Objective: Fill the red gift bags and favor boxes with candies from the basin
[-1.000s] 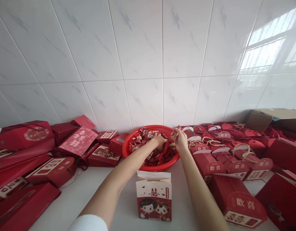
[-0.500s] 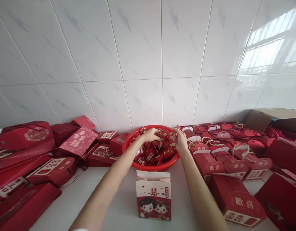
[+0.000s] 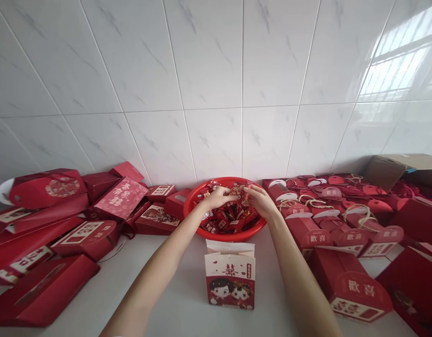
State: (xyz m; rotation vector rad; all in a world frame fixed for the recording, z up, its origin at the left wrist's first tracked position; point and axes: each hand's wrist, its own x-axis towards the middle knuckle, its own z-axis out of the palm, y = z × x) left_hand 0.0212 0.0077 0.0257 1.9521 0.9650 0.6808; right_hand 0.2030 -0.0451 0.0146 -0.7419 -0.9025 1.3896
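Both hands are over a red plastic basket (image 3: pixel 223 238) heaped with red-wrapped candies (image 3: pixel 221 221). My left hand (image 3: pixel 219 198) reaches in from the left, its fingers closed around wrapped candies at the back of the heap. Close beside it, my right hand (image 3: pixel 261 201) has its fingers curled on a red wrapped candy (image 3: pixel 246 191) near the right rim. The fingertips of the two hands nearly meet, and they partly hide what they hold. In front of the basket stands an upright red and white paper gift box (image 3: pixel 230 281), its top flaps open.
Red gift boxes (image 3: pixel 84 238) are piled on the left of the white table (image 3: pixel 177 299). Rows of red boxes with rope handles (image 3: pixel 309 229) fill the right side. A brown cardboard box (image 3: pixel 394 171) stands at the far right, and a tiled wall (image 3: pixel 212 145) rises behind.
My right hand has moved left and lower, bringing its candy over the basket toward my left hand. My left hand stays over the heap. The view has shifted slightly.
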